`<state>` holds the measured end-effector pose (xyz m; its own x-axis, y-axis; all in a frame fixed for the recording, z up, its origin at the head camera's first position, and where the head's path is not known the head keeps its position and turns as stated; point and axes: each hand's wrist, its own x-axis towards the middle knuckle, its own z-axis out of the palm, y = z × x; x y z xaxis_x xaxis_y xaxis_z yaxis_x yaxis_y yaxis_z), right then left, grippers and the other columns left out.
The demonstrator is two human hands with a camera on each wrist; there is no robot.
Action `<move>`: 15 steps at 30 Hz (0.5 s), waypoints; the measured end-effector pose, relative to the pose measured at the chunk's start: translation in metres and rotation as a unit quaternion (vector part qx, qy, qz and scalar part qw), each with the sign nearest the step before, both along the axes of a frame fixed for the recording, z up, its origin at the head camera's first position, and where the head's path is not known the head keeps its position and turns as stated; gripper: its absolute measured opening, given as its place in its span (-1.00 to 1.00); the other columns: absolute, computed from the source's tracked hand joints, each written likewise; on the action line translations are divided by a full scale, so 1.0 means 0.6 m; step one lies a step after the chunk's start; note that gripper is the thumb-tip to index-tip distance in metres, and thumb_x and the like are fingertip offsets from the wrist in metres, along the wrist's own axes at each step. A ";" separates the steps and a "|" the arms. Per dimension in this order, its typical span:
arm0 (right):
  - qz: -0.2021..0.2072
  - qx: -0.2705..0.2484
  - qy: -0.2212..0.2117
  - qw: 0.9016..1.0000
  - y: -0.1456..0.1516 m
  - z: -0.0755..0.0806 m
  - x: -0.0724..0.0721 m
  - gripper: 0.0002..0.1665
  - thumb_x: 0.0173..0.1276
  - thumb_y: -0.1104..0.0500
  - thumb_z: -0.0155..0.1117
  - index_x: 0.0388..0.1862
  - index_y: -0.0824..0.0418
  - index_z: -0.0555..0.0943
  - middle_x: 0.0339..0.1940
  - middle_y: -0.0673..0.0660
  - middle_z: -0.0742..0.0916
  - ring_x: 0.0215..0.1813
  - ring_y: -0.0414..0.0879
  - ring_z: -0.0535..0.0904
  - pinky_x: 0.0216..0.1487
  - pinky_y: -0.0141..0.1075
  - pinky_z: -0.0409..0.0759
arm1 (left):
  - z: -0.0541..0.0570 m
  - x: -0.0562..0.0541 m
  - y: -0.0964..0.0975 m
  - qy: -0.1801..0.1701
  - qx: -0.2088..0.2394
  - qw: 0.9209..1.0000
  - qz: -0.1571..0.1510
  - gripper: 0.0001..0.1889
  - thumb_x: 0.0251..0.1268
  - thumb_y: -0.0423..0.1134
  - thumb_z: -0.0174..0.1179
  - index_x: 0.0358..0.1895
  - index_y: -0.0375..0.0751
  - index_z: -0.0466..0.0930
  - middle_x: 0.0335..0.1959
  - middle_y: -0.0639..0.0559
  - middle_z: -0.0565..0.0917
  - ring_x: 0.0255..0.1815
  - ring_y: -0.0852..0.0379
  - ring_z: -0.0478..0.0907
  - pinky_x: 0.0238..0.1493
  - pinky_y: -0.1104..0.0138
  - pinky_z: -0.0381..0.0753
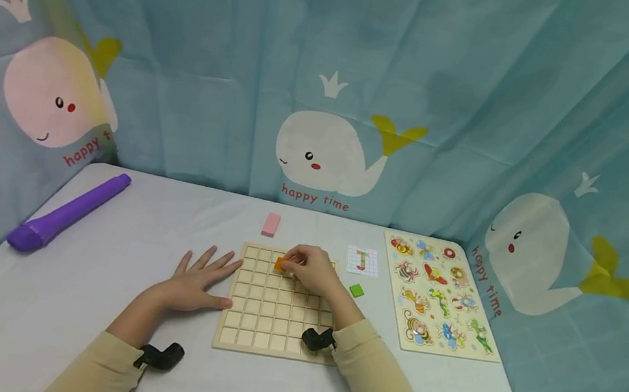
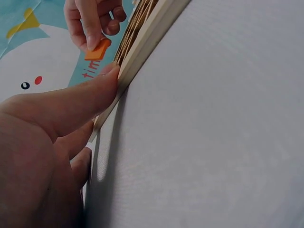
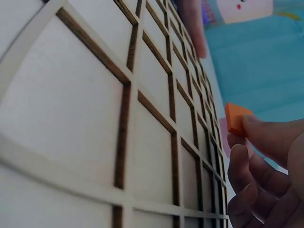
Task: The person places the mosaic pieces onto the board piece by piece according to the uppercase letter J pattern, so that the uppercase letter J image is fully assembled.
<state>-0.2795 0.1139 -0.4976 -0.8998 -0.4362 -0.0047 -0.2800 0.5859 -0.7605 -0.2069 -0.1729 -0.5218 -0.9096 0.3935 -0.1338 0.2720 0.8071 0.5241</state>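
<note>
My right hand (image 1: pixel 311 270) pinches a small square orange tile (image 1: pixel 281 264) between thumb and fingertips. In the right wrist view the orange tile (image 3: pixel 237 118) stands above the far rows of a wooden grid board (image 3: pixel 151 137). The board (image 1: pixel 245 338) lies flat on the table, its square cells bare where they show. My left hand (image 1: pixel 193 283) is spread at the board's left edge, fingers straight. In the left wrist view the left thumb (image 2: pixel 102 85) touches the board's rim (image 2: pixel 142 54). The right forearm hides part of the board's right side.
Right of the board lie a green tile (image 1: pixel 357 290) and a pattern card (image 1: pixel 363 260). A pink block (image 1: pixel 271 225) sits behind it. An insect puzzle board (image 1: pixel 441 297) is at the far right, a purple microphone-shaped object (image 1: pixel 68 214) at the left. A whale-print curtain (image 1: pixel 211 102) hangs behind.
</note>
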 end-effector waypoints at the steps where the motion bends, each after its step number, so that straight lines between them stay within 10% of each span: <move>1: -0.003 0.004 0.001 1.000 -0.003 -0.001 0.000 -0.88 0.43 0.06 0.36 -0.17 0.06 0.72 -0.35 -0.03 0.75 -0.41 -0.11 0.67 -0.43 -0.33 0.59 | 0.001 0.001 0.000 0.000 0.004 1.000 -0.001 -0.02 0.19 0.39 0.24 0.62 0.12 0.09 0.68 -0.07 0.00 0.67 -0.31 -0.35 0.48 -0.34 -0.56; 15: -0.027 0.047 0.032 0.998 -0.026 -0.013 0.002 -0.87 0.44 -0.01 0.35 -0.27 -0.04 0.75 -0.35 -0.13 0.74 -0.34 -0.22 0.59 -0.28 -0.33 0.59 | -0.003 -0.001 -0.002 0.007 0.009 1.000 -0.003 -0.03 0.21 0.38 0.24 0.62 0.10 0.11 0.67 -0.09 0.02 0.66 -0.33 -0.34 0.47 -0.35 -0.57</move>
<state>-0.2781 0.0985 -0.5055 -0.9218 -0.3874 0.0144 -0.2921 0.6695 -0.6830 -0.2073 -0.1740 -0.5234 -0.9090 0.4010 -0.1140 0.2839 0.7957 0.5351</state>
